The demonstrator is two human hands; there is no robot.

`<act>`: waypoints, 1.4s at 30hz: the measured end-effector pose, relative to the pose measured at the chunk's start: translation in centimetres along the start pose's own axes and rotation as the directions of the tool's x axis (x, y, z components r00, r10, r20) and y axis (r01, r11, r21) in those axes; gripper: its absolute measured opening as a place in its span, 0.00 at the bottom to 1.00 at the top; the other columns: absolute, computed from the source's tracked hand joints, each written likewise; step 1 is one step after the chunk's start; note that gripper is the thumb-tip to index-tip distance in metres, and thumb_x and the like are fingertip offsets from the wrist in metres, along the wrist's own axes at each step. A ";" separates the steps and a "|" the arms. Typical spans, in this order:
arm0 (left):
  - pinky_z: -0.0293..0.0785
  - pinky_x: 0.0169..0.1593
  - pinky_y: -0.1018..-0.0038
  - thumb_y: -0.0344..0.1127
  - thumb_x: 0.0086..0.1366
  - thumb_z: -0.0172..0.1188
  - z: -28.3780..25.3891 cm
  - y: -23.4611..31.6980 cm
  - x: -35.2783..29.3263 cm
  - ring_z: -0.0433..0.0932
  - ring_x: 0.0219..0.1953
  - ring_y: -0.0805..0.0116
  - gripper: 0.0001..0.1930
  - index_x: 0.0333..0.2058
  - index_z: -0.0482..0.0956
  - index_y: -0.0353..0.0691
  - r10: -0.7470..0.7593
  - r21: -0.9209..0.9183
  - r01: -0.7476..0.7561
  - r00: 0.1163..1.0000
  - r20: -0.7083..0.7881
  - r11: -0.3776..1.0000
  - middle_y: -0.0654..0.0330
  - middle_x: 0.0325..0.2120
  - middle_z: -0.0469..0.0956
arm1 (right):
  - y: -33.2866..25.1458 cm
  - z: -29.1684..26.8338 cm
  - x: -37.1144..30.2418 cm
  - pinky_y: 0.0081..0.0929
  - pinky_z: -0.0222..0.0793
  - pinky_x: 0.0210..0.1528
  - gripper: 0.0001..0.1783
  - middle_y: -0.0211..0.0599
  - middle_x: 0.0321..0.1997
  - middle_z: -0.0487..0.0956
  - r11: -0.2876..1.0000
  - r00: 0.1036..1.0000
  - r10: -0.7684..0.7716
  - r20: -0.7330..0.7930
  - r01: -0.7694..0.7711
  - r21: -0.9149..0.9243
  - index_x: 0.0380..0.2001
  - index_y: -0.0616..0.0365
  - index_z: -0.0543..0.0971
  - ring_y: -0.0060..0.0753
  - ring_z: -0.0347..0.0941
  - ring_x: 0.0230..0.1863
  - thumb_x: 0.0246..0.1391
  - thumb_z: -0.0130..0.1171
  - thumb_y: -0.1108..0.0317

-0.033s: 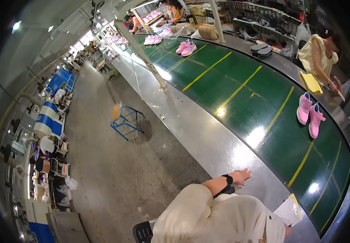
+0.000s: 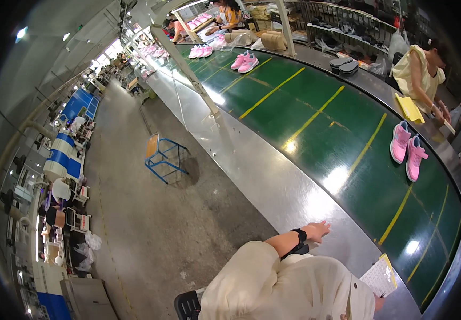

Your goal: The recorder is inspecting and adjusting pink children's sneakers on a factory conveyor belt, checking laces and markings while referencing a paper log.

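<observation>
One yellow-edged paper sheet [image 2: 378, 278], near right, likely light and limp, best edge-gripped; left hand [image 2: 316, 231] spread over steel ledge [image 2: 273, 184]; right hand [image 2: 379, 303] mostly hidden, grip indeterminable

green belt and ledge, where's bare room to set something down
The belt is bare between the nearest pink shoes and the next pair; so is the ledge from white post to left hand. Crowded: by the right hand and paper sheet.

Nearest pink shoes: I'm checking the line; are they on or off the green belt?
On: both pink shoes rest on the green belt, inside its edge.
</observation>
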State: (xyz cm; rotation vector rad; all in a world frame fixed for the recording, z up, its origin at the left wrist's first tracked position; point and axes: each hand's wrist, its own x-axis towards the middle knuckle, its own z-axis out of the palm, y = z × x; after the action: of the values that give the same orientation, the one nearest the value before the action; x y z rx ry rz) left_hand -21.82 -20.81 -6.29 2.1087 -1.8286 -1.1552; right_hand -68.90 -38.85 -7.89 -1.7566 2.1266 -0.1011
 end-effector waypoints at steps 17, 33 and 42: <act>0.55 0.64 0.63 0.35 0.51 0.61 -0.7 1.8 -0.2 0.42 0.67 0.57 0.37 0.61 0.57 0.43 -0.059 0.008 0.059 0.994 0.095 0.998 0.57 0.66 0.45 | 6.4 2.5 0.5 0.38 0.68 0.39 0.23 0.53 0.32 0.77 0.930 0.962 0.264 -0.067 -0.236 0.282 0.31 0.69 0.72 0.50 0.74 0.36 0.36 0.67 0.62; 0.53 0.65 0.62 0.33 0.51 0.59 -0.2 2.3 0.2 0.43 0.67 0.51 0.36 0.60 0.57 0.41 -0.032 0.011 0.031 0.995 0.091 0.999 0.52 0.65 0.46 | 10.2 -0.8 0.4 0.18 0.59 0.23 0.22 0.30 0.33 0.75 0.563 0.942 0.300 -0.147 -0.051 0.825 0.49 0.62 0.71 0.19 0.65 0.25 0.52 0.58 0.65; 0.45 0.66 0.61 0.37 0.49 0.63 0.8 -2.7 2.0 0.42 0.67 0.47 0.39 0.59 0.56 0.34 0.176 -0.072 -0.172 0.983 0.057 0.982 0.44 0.63 0.48 | -1.5 -9.0 -5.9 0.12 0.44 0.12 0.10 0.13 0.18 0.63 0.061 0.955 0.296 0.011 -0.031 0.998 0.38 0.48 0.72 0.08 0.52 0.12 0.53 0.58 0.65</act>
State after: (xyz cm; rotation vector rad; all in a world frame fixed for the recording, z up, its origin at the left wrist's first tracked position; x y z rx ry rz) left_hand -20.19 -21.61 -9.21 1.8542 -1.9284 -1.2342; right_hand -69.58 -35.15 2.32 -0.5681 1.4851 -1.4020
